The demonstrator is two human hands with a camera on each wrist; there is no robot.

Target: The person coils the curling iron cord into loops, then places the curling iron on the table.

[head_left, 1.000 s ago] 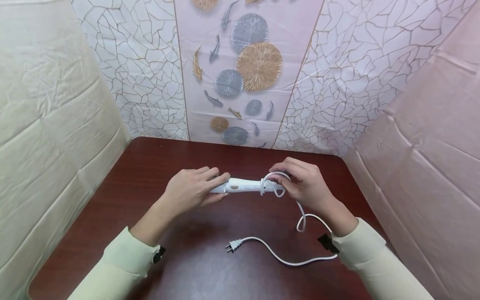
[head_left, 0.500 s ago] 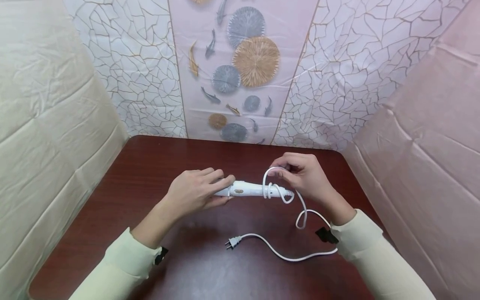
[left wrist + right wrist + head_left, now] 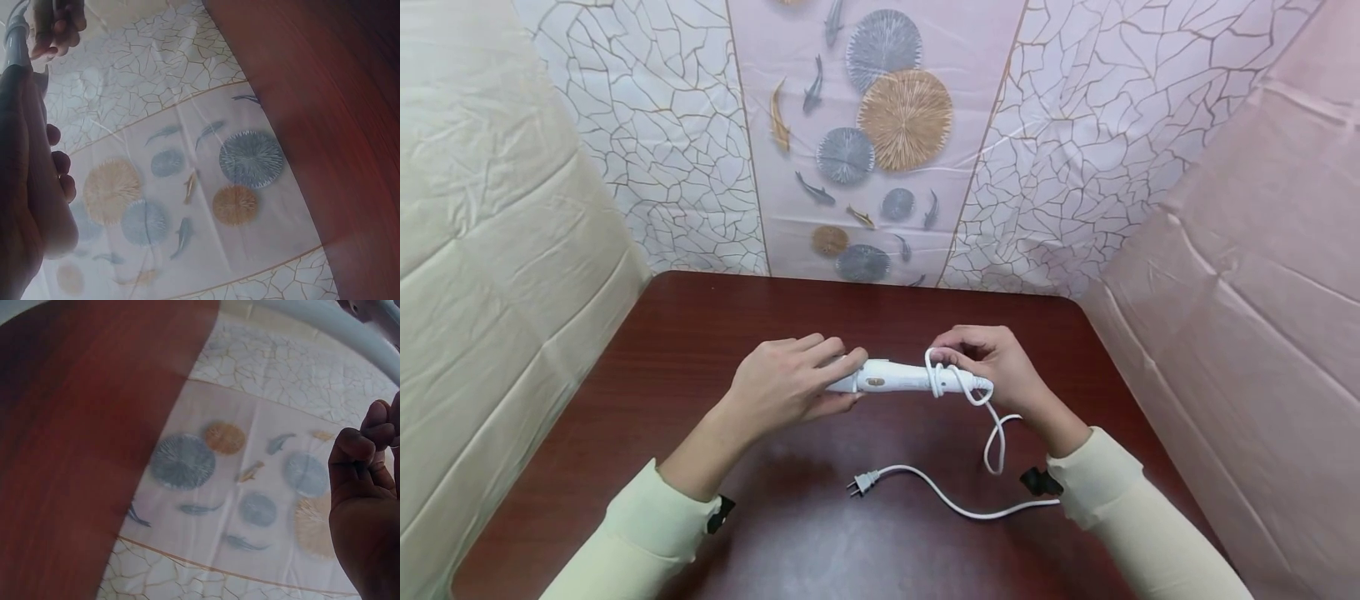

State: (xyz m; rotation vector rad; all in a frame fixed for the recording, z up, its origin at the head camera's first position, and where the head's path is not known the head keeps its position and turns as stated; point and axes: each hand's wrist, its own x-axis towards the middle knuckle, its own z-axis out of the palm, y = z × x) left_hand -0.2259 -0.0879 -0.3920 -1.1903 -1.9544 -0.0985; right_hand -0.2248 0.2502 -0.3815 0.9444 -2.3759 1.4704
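A white wand-shaped hair styling iron with a gold button is held level above the table in the head view. My left hand grips its left part, hiding most of that end; in the left wrist view its rounded tip shows past the palm. The white cord leaves the right end and loops round the handle. My right hand pinches this cord just above the handle end, thumb against fingers. Down on the table lies the two-pin plug with a trailing length of cord.
A dark red-brown table with rounded corners spreads beneath both hands. Patterned sheeting stands behind it, with cream cloth at the left and pinkish cloth at the right. Dark wrist cameras sit at both cuffs.
My right hand rose with a loop of cord, then came down and left, drawing the loop smaller beside the handle. The hanging cord shifted left. My left hand keeps its grip on the iron.
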